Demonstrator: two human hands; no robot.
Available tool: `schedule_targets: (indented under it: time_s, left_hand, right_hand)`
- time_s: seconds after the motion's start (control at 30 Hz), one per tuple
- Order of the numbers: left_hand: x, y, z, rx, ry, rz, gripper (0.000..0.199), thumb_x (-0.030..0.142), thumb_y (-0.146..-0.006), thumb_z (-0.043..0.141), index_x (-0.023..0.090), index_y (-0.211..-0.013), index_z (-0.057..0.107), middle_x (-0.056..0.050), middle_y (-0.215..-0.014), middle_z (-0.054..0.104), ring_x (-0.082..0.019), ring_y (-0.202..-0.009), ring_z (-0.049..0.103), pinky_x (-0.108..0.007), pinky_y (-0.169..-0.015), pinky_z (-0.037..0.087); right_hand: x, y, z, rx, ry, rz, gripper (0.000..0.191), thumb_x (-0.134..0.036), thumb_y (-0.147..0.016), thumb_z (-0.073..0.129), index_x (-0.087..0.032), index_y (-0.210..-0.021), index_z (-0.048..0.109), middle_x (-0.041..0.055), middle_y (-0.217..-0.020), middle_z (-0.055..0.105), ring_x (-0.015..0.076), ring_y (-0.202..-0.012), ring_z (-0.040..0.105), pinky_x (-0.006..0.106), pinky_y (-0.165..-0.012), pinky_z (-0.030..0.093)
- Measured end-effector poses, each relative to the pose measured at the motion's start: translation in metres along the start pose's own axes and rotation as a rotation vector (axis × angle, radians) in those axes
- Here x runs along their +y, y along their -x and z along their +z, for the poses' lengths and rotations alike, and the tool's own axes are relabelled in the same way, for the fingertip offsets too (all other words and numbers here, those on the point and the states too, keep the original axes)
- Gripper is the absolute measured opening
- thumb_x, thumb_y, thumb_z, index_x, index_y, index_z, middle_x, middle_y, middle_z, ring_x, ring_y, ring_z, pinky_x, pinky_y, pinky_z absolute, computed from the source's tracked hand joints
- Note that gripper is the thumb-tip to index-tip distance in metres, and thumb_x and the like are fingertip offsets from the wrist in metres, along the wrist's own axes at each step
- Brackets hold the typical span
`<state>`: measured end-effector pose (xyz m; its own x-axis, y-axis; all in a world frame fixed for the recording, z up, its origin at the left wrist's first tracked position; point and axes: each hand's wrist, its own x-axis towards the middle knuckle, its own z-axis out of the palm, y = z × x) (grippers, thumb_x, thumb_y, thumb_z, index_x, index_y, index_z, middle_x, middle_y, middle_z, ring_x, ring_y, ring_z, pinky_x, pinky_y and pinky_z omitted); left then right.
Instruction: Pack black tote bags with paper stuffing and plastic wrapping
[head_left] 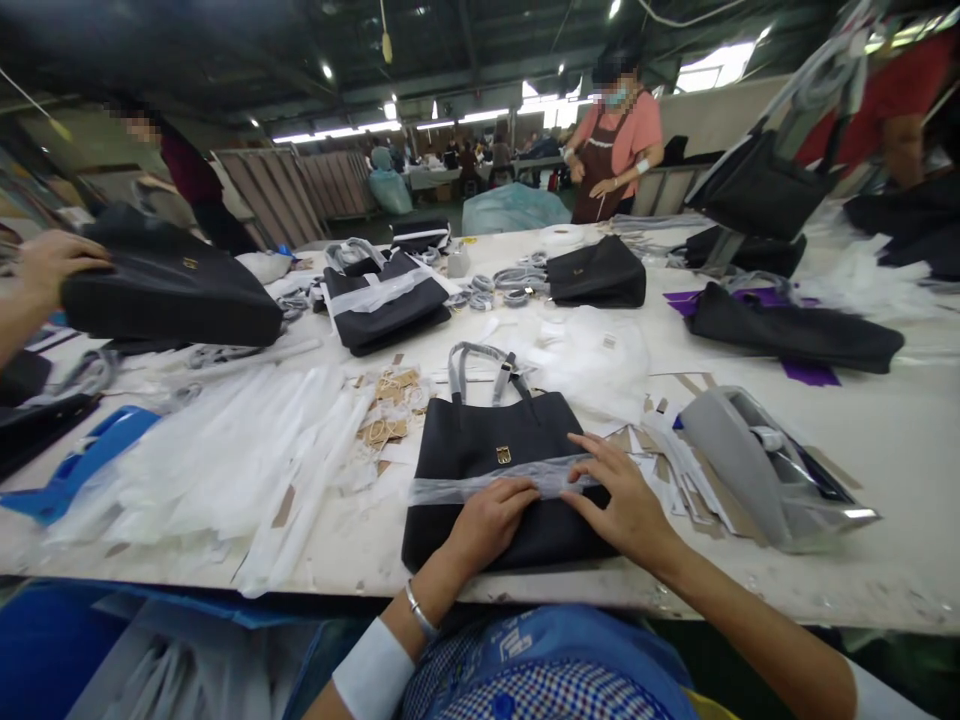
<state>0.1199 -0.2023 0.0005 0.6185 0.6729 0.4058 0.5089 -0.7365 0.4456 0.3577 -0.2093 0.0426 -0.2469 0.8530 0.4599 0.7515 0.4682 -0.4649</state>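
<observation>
A black handbag (480, 435) lies in front of me at the near table edge, its wrapped handles (480, 362) pointing away and a small gold emblem (503, 454) on its face. A band of translucent wrap (450, 490) runs across the bag below the emblem. My left hand (491, 520) rests on the wrap near the middle, its fingers together; whether it pinches the film is too small to tell. At the bag's right side my right hand (619, 495) touches the wrap with its fingers spread.
White film sheets (217, 450) and a blue tape dispenser (90, 460) lie left; a grey dispenser (750, 470) and card strips (690, 480) lie right. Further bags (386, 300) sit beyond. Another person's hand (56, 265) holds a bag (172, 290) at far left. An aproned person (615, 150) stands across.
</observation>
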Motion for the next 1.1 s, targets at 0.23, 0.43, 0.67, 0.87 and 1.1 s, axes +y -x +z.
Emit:
schedule_targets:
  time_s: [0.23, 0.43, 0.67, 0.87, 1.1]
  left_hand:
    - [0.001, -0.001, 0.0, 0.002, 0.014, -0.008, 0.033, 0.012, -0.097, 0.045, 0.021, -0.124, 0.061, -0.007, -0.124, 0.065, -0.019, -0.112, 0.061, -0.038, -0.099, 0.053]
    - [-0.001, 0.001, 0.001, 0.0, 0.027, -0.01, 0.034, 0.013, -0.097, 0.045, 0.022, -0.126, 0.061, -0.008, -0.125, 0.065, -0.021, -0.113, 0.061, -0.039, -0.098, 0.054]
    - [-0.002, 0.001, 0.003, 0.045, -0.005, -0.017, 0.038, 0.015, -0.098, 0.044, 0.023, -0.134, 0.054, -0.009, -0.131, 0.061, -0.02, -0.118, 0.059, -0.04, -0.101, 0.052]
    - [-0.001, -0.001, 0.0, -0.02, -0.066, 0.016, 0.044, 0.012, -0.097, 0.042, 0.021, -0.14, 0.048, -0.008, -0.142, 0.054, -0.022, -0.133, 0.048, -0.044, -0.11, 0.045]
    - [0.001, -0.005, -0.003, -0.099, -0.107, 0.016, 0.051, 0.012, -0.095, 0.044, 0.021, -0.145, 0.042, -0.007, -0.147, 0.049, -0.022, -0.137, 0.043, -0.044, -0.113, 0.041]
  right_hand:
    - [0.008, 0.006, 0.007, -0.037, 0.092, 0.054, 0.016, -0.037, -0.079, 0.072, -0.022, -0.08, 0.065, 0.0106, -0.14, 0.055, 0.0357, -0.134, 0.043, 0.061, -0.108, 0.034]
    - [0.001, 0.002, 0.01, -0.022, -0.034, 0.068, 0.014, -0.032, -0.083, 0.068, -0.023, -0.074, 0.066, 0.0088, -0.136, 0.059, 0.0333, -0.133, 0.044, 0.058, -0.108, 0.037]
    - [-0.002, -0.008, 0.0, 0.087, -0.099, 0.062, 0.011, -0.029, -0.092, 0.057, -0.024, -0.084, 0.062, 0.0074, -0.11, 0.066, 0.0265, -0.111, 0.058, 0.046, -0.099, 0.046]
    - [0.005, -0.007, -0.001, -0.038, 0.033, 0.153, 0.015, -0.031, -0.095, 0.049, -0.025, -0.088, 0.061, 0.005, -0.098, 0.068, 0.024, -0.093, 0.064, 0.039, -0.082, 0.051]
    - [0.014, -0.006, -0.018, -0.026, 0.14, 0.304, 0.017, -0.03, -0.094, 0.049, -0.025, -0.086, 0.062, 0.0045, -0.105, 0.07, 0.024, -0.09, 0.068, 0.039, -0.077, 0.055]
